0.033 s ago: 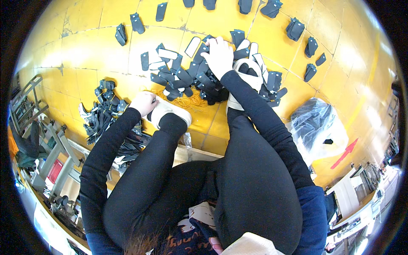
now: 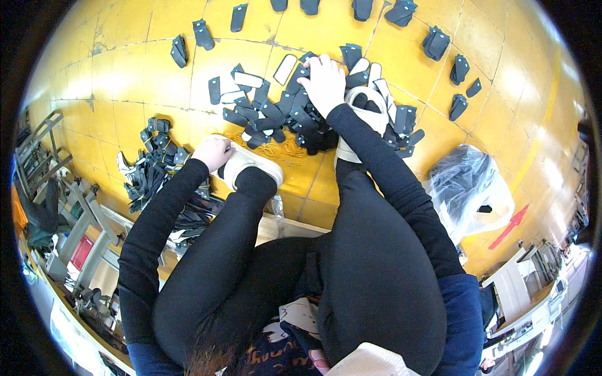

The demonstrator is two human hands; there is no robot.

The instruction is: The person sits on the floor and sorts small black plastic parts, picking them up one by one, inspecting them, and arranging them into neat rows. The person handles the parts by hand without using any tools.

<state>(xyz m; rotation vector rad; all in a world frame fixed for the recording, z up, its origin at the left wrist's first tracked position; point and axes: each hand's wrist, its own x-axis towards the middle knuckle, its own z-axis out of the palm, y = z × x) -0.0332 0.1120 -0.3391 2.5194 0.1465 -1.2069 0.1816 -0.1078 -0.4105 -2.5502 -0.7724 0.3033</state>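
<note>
A loose heap of dark, rounded-end fabric pieces (image 2: 273, 111) lies on the yellow floor beyond my feet, with a few white-faced pieces (image 2: 248, 79) among them. Over its far edge reaches my right hand (image 2: 326, 86), fingers stretched and somewhat apart, touching a dark piece (image 2: 297, 78); it does not look gripped. My left hand (image 2: 213, 152) rests against my left white shoe (image 2: 256, 166) with its fingers curled; a small dark spot shows at the fingertips, too small to name. Yellow elastic bands or cords (image 2: 276, 148) lie tangled between my shoes, beside the heap.
Small dark stacks (image 2: 435, 42) are laid out in an arc on the far floor. Banded dark bundles (image 2: 162, 141) are piled left of my left arm. A clear plastic bag (image 2: 469, 188) with dark contents stands at the right, near a red floor arrow (image 2: 509, 227). Metal frames (image 2: 78, 229) line the left.
</note>
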